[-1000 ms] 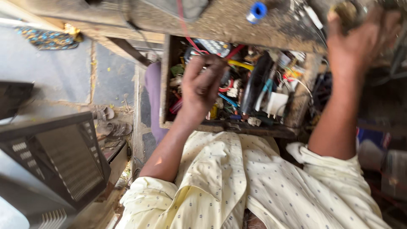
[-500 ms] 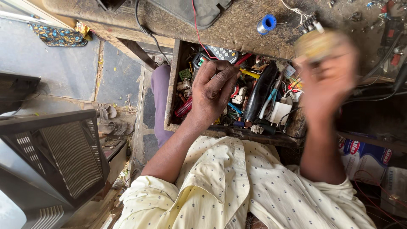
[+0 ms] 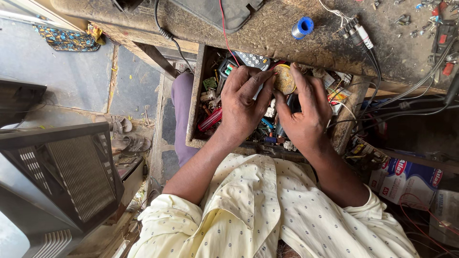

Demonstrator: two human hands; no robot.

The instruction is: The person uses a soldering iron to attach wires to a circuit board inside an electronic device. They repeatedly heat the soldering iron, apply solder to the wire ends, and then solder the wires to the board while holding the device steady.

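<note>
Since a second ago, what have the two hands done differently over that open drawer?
The right hand came down from the dusty workbench to the open drawer, carrying a small round yellowish object. The left hand has lifted from among the drawer's parts to meet it, so both hands' fingers now close around the object. The drawer, the blue spool on the bench and the cables kept their places.

Worn, dusty wooden counter (image 3: pixel 267 33) along top. On it: blue solder spool (image 3: pixel 302 27), dark flat case (image 3: pixel 217 10), plug bundle with wires (image 3: pixel 356 31), scattered screws (image 3: pixel 406 19). Open drawer (image 3: pixel 195 95) beneath, packed with remote (image 3: pixel 253 60), red tool (image 3: pixel 210 119), small parts.
</note>
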